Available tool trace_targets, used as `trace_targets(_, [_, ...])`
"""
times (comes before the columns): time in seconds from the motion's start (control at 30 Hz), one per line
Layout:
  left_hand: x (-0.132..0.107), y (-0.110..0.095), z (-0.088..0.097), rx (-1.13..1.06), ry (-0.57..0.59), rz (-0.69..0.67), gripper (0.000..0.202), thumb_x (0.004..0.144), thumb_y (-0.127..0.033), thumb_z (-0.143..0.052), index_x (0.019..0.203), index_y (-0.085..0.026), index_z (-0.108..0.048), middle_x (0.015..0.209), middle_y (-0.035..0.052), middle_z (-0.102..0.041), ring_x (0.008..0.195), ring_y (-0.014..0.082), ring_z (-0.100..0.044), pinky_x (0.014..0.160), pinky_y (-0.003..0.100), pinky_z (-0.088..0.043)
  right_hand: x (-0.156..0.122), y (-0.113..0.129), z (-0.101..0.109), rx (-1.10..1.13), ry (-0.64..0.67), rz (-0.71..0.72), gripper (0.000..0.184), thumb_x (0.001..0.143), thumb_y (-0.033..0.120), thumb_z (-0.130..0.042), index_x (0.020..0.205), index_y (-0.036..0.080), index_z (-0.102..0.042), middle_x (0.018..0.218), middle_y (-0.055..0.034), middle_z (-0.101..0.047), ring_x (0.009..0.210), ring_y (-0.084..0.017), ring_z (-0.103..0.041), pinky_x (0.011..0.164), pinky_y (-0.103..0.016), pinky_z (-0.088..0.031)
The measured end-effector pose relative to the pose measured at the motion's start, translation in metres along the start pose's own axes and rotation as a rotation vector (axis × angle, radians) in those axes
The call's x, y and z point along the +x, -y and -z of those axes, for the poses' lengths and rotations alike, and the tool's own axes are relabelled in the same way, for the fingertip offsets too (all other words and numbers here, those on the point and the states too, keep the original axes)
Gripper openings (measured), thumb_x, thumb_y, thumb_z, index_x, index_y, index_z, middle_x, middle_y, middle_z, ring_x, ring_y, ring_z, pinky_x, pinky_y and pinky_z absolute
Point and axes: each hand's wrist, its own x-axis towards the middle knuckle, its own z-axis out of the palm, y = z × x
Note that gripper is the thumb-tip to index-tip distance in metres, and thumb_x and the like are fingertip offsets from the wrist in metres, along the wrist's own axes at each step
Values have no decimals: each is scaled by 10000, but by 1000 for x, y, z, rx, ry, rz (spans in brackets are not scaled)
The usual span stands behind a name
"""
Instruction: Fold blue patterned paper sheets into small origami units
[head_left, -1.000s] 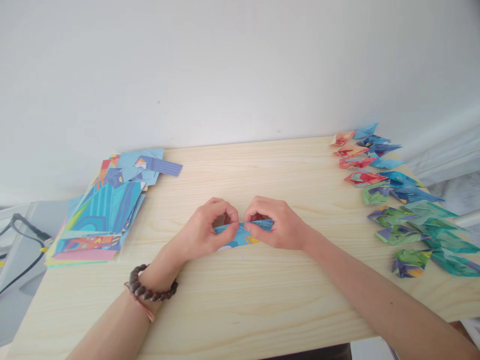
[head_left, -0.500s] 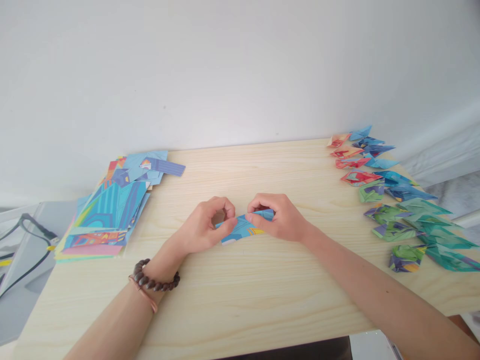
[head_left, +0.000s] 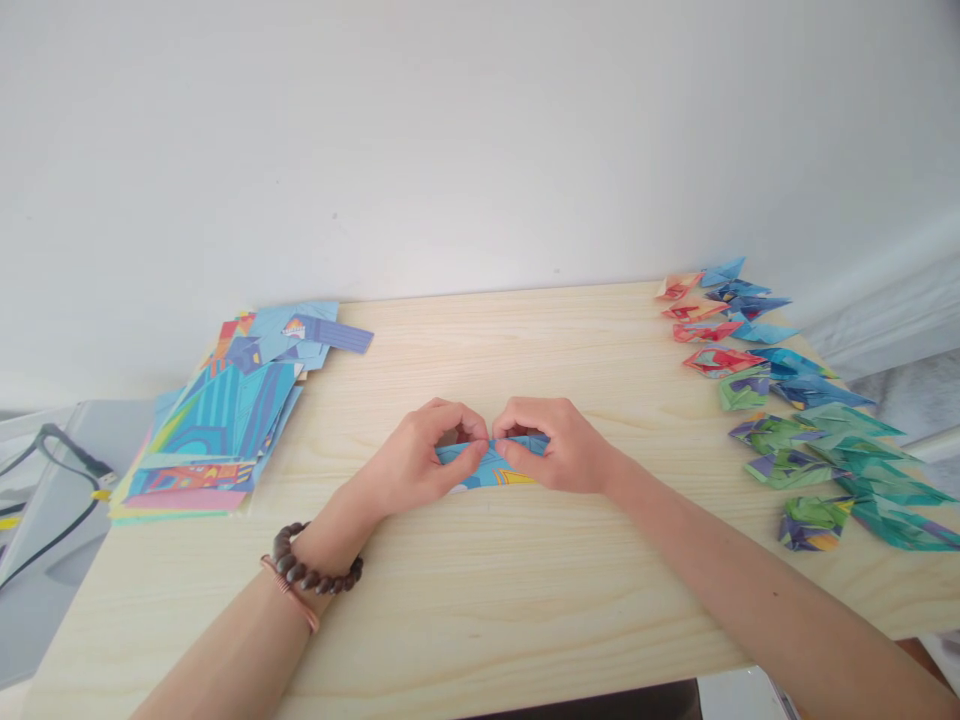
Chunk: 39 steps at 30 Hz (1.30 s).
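Observation:
A small folded piece of blue patterned paper (head_left: 491, 467) rests on the light wooden table (head_left: 480, 580) at the middle. My left hand (head_left: 420, 460), with a bead bracelet at its wrist, pinches the paper's left half between thumb and curled fingers. My right hand (head_left: 559, 445) pinches the right half in the same way. The two thumbs nearly meet over the paper's top edge. Most of the paper is hidden under my fingers.
A loose stack of coloured paper sheets (head_left: 217, 430) lies at the table's left side. Several folded paper figures (head_left: 795, 420) in red, blue and green are spread along the right edge. A grey surface with dark cables (head_left: 45, 480) sits left of the table. A white wall stands behind.
My hands have drawn closer together on the paper. It looked tilted half a second ago and now lies flat and narrow between my fingers.

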Motion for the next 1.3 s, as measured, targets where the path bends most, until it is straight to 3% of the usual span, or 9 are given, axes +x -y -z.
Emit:
trace_targets(0.17, [0, -2, 0, 28, -4, -5, 73, 830, -210, -529, 819, -153, -573, 762, 10, -580, 707, 115, -540, 621, 212, -427, 0, -1, -1, -11, 16, -8, 16, 771, 164, -556, 762, 174, -564, 673, 28, -540, 582, -77, -458, 551, -205, -367])
trace_targets(0.33, [1, -2, 1, 4, -9, 29, 45, 806, -188, -531, 787, -151, -549, 711, -8, -554, 639, 94, -499, 579, 197, -407, 0, 2, 0, -53, -8, -5, 132, 781, 229, -580, 677, 169, -525, 585, 49, -460, 533, -65, -397, 538, -206, -337])
trace_targets(0.7, [-2, 2, 6, -107, 57, 40, 50, 762, -116, -501, 790, -143, -532, 748, -3, -533, 623, 81, -486, 565, 194, -405, -2, -1, 2, 78, 22, 19, 107, 777, 159, -560, 675, 162, -530, 613, 44, -478, 533, -52, -407, 511, -178, -337])
trace_targets(1.3, [-3, 12, 14, -262, 120, 48, 74, 829, -209, -478, 777, -157, -464, 746, 0, -496, 641, 108, -445, 570, 231, -371, 0, 2, 9, 251, -7, -64, 165, 759, 189, -559, 601, 162, -518, 547, 49, -447, 496, -57, -357, 463, -196, -294])
